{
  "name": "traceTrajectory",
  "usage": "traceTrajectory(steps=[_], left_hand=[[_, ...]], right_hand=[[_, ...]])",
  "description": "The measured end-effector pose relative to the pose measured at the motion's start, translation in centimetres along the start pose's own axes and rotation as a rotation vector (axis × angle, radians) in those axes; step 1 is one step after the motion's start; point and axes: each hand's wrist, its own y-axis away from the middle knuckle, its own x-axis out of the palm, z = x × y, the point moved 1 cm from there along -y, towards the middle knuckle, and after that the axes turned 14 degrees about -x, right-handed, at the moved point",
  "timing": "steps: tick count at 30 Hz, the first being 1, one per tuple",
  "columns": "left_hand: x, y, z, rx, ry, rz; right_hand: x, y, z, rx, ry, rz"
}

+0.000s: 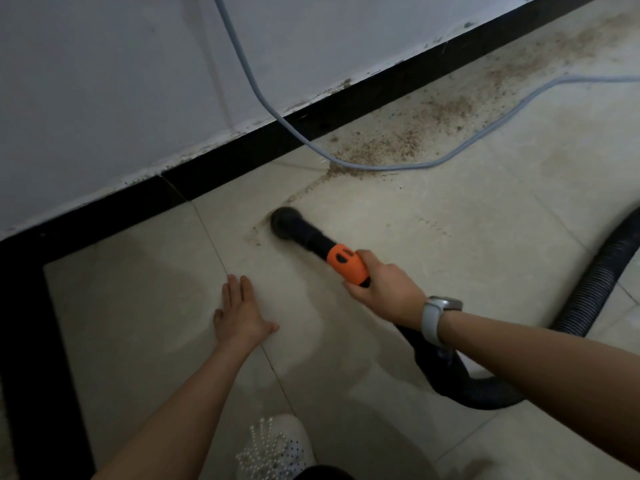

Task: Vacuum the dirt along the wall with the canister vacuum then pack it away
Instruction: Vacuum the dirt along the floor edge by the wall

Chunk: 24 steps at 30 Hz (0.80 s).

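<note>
Pale floor tiles meet a black skirting board under a scuffed white wall, seen from my head camera looking down. Brown dirt lies scattered along the skirting toward the upper right, thinning to a narrow trail that runs down to the round black nozzle. I see the nozzle's mouth set on the floor at the trail's near end, a little out from the skirting. My right hand grips the orange handle just behind the nozzle, fingers curled round it, a grey watch on the wrist. From the handle the black ribbed hose passes under my forearm, loops across the tiles and runs off at the right edge. My left hand rests flat on the floor near the nozzle, fingers straight, holding nothing. A grey cable hangs down the wall and crosses the dirt. My white beaded shoe shows at the bottom.
</note>
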Motion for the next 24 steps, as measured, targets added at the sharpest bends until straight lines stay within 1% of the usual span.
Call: traceTrajectory(steps=[3,5,7,10,12,15,19,21,24], left_hand=[[0.2,-0.1,0.2,0.004,0.013,-0.009],[0.3,-0.2,0.2,0.007,0.02,-0.015],[0.3,-0.1,0.2,0.009,0.029,-0.014],[0.4,-0.2,0.3,0.013,0.04,-0.028],[0.5,-0.2,0.4,0.008,0.065,-0.034],[0.7,-0.1,1.1,-0.078,0.123,-0.05],[1.8,0.4,2.3,-0.202,0.225,-0.083],[2.7,0.8,2.8,-0.186,0.31,-0.136],[3.9,1.3,4.7,-0.103,0.42,-0.285]], right_hand=[[-2.3,-0.6,-1.5,0.129,0.004,-0.138],[-2.6,-0.3,-1.6,0.166,-0.009,-0.182],[-1.4,0.3,-0.7,0.136,-0.01,-0.134],[1.3,1.5,1.4,0.002,0.01,-0.009],[2.1,2.0,2.4,-0.078,0.041,0.035],[2.4,2.8,3.1,-0.149,0.064,0.061],[3.4,3.4,4.0,-0.243,0.094,0.165],[4.3,3.4,4.6,-0.305,0.115,0.219],[5.0,2.4,5.2,-0.369,0.134,0.239]])
